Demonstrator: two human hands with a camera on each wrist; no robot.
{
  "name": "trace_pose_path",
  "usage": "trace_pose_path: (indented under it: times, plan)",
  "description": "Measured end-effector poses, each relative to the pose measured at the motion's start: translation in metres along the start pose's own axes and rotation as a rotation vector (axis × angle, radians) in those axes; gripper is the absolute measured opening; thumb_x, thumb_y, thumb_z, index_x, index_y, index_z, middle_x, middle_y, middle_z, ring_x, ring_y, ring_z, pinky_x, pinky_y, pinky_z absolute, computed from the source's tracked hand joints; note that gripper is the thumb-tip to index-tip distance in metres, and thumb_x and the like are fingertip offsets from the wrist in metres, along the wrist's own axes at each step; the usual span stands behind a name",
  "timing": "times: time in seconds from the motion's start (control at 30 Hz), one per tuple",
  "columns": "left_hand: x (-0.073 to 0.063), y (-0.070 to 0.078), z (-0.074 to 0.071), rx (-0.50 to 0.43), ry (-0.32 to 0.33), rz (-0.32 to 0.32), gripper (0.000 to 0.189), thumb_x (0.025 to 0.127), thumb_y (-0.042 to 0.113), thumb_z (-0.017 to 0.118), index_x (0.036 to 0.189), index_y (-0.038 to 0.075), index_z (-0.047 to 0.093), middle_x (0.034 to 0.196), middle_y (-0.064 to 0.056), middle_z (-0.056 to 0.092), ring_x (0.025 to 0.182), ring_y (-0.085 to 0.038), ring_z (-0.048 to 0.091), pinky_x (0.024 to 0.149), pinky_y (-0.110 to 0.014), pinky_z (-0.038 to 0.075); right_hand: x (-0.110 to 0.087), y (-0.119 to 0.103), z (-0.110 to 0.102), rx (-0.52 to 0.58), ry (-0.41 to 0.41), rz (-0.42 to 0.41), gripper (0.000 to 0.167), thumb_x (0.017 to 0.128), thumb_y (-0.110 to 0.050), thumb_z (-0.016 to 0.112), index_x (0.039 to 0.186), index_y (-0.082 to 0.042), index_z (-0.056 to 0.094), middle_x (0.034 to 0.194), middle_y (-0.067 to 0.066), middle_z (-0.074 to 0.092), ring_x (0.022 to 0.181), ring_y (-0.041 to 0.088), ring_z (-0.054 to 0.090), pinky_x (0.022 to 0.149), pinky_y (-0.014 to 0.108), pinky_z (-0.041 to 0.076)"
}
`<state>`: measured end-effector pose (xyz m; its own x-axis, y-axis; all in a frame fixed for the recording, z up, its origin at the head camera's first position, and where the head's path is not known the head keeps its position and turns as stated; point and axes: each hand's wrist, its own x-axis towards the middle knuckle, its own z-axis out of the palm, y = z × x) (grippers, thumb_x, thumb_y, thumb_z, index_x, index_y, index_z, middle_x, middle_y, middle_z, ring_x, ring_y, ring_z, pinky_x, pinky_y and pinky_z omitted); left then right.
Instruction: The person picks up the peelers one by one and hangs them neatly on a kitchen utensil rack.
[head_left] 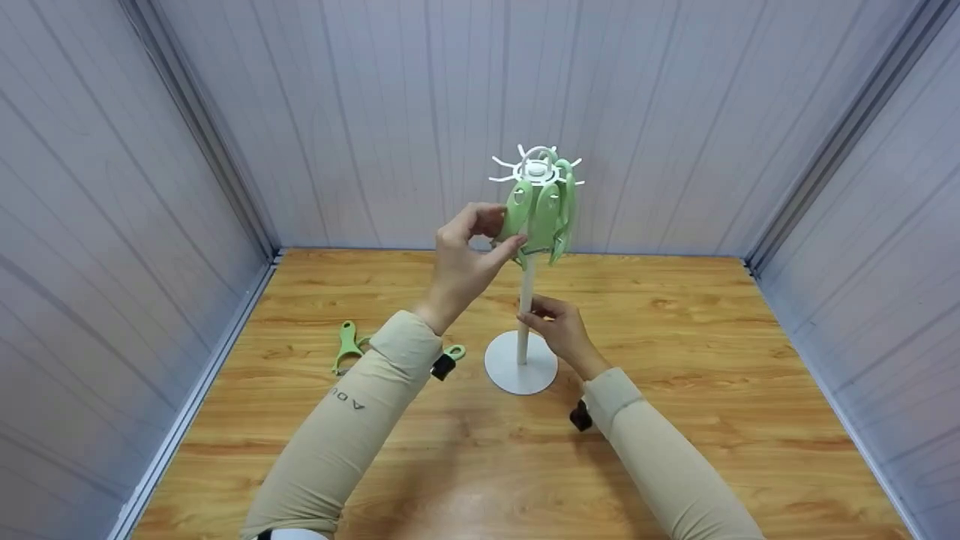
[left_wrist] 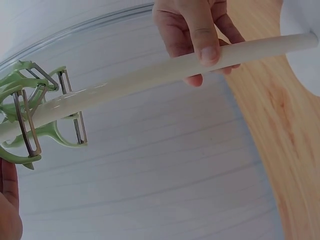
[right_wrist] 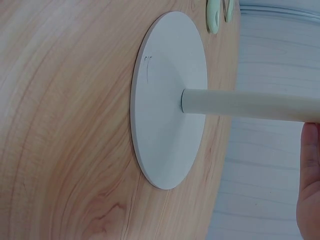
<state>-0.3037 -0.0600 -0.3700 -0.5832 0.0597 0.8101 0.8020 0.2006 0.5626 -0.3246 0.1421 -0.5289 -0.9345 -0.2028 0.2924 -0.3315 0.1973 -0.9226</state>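
Note:
A white stand with a ring of hooks (head_left: 536, 172) on top rises on a pole (head_left: 528, 279) from a round base (head_left: 502, 367). Several green peelers hang from the hooks; in the left wrist view their metal blades (left_wrist: 25, 122) surround the pole. My left hand (head_left: 465, 251) pinches one green peeler (head_left: 514, 214) at the stand's left front, its handle hole at a hook. Lower down, my right hand (head_left: 566, 334) grips the pole between thumb and fingers. From the right wrist, the base (right_wrist: 167, 145) sits flat on the table, with part of that hand (right_wrist: 311, 185) against the pole.
Left of the stand, a green peeler (head_left: 348, 343) lies on the wooden table (head_left: 675, 352). Another green handle end (head_left: 454, 351) shows beyond my left sleeve, which hides part of that area. Pale panel walls (head_left: 360, 135) enclose the table at the back and sides.

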Motion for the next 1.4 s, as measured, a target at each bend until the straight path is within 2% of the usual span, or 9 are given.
trace_pose_path:
  times: [0.33, 0.6, 0.8, 1.0, 1.2, 1.4]
  plan:
    - [-0.003, -0.005, -0.005, 0.004, -0.027, 0.036, 0.041, 0.091, 0.006, 0.088, 0.124, -0.009, 0.069, 0.101, -0.019, 0.076, 0.091, -0.03, 0.075, 0.085, -0.031, 0.063, 0.001, 0.002, 0.001, -0.009, 0.012, -0.024, 0.023, 0.099, 0.0, 0.077, 0.12, 0.009, 0.077, 0.108, 0.026, 0.078, 0.092, 0.011, 0.067, 0.082, 0.018, 0.058]
    - [-0.012, -0.013, -0.018, 0.013, -0.054, 0.029, 0.043, 0.092, 0.008, 0.088, 0.126, -0.009, 0.069, 0.11, -0.02, 0.077, 0.099, -0.035, 0.075, 0.094, -0.04, 0.063, 0.001, 0.0, 0.002, -0.011, 0.013, -0.023, 0.024, 0.099, 0.002, 0.076, 0.121, 0.011, 0.076, 0.108, 0.025, 0.078, 0.09, 0.008, 0.066, 0.08, 0.017, 0.058]
    - [-0.022, -0.022, -0.033, 0.056, -0.068, -0.001, 0.042, 0.09, 0.009, 0.09, 0.125, -0.005, 0.072, 0.118, -0.018, 0.078, 0.108, -0.035, 0.075, 0.097, -0.042, 0.062, 0.001, 0.0, 0.001, -0.023, 0.011, 0.024, 0.026, 0.1, -0.003, 0.077, 0.124, 0.007, 0.077, 0.109, 0.019, 0.079, 0.092, 0.008, 0.067, 0.082, 0.019, 0.058]
    - [-0.031, -0.029, -0.045, 0.097, -0.102, -0.04, 0.043, 0.09, 0.011, 0.09, 0.126, -0.004, 0.072, 0.12, -0.018, 0.077, 0.11, -0.032, 0.074, 0.097, -0.042, 0.062, 0.001, 0.001, -0.001, -0.014, 0.005, 0.079, 0.028, 0.101, -0.005, 0.076, 0.128, 0.002, 0.077, 0.111, 0.013, 0.08, 0.096, 0.011, 0.066, 0.085, 0.02, 0.058]
    - [-0.042, -0.037, -0.053, 0.095, -0.145, -0.058, 0.042, 0.09, 0.01, 0.09, 0.125, -0.004, 0.073, 0.118, -0.018, 0.077, 0.108, -0.033, 0.072, 0.096, -0.043, 0.062, 0.0, 0.0, 0.0, -0.015, 0.012, 0.075, 0.027, 0.1, -0.005, 0.078, 0.126, 0.003, 0.078, 0.107, 0.011, 0.08, 0.095, 0.011, 0.067, 0.083, 0.02, 0.058]
    - [-0.056, -0.051, -0.063, 0.094, -0.175, -0.093, 0.04, 0.089, 0.006, 0.09, 0.124, -0.002, 0.074, 0.116, -0.017, 0.076, 0.106, -0.034, 0.072, 0.093, -0.05, 0.063, 0.001, 0.001, 0.001, -0.021, 0.027, 0.065, 0.026, 0.099, -0.005, 0.079, 0.124, 0.003, 0.079, 0.105, 0.012, 0.08, 0.094, 0.01, 0.067, 0.082, 0.02, 0.057]
